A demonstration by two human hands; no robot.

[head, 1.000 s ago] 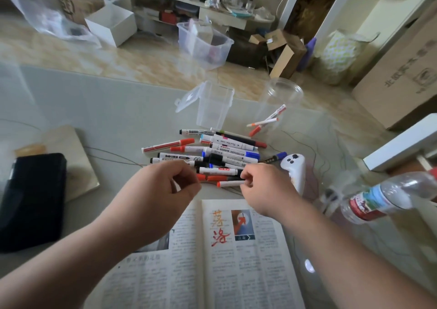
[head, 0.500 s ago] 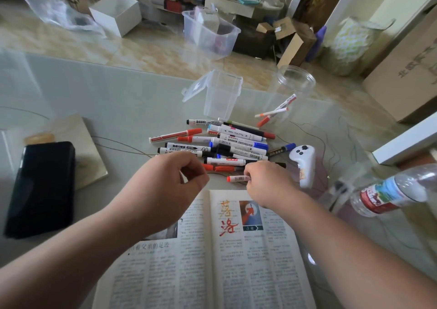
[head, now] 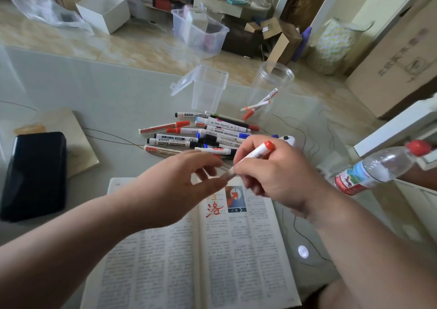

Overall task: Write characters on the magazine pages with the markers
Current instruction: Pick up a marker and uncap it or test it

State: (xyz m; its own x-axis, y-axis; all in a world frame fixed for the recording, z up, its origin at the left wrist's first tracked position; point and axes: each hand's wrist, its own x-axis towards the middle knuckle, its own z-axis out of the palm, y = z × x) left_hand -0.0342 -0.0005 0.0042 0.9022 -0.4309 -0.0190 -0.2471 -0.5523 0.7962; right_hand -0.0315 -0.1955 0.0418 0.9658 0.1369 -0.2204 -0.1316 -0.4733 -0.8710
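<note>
Both hands meet above the open magazine's (head: 189, 261) far edge. My right hand (head: 272, 174) curls round a red-capped marker (head: 257, 153), cap tilted up. My left hand (head: 175, 185) reaches its blurred lower end; whether it pinches, I cannot tell. Loose markers (head: 201, 138) lie piled just beyond.

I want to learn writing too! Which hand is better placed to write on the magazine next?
Probably the right. The right hand grips the red-capped marker just above the open magazine. The left hand only reaches toward the marker's lower end; blur hides whether it touches.
</note>
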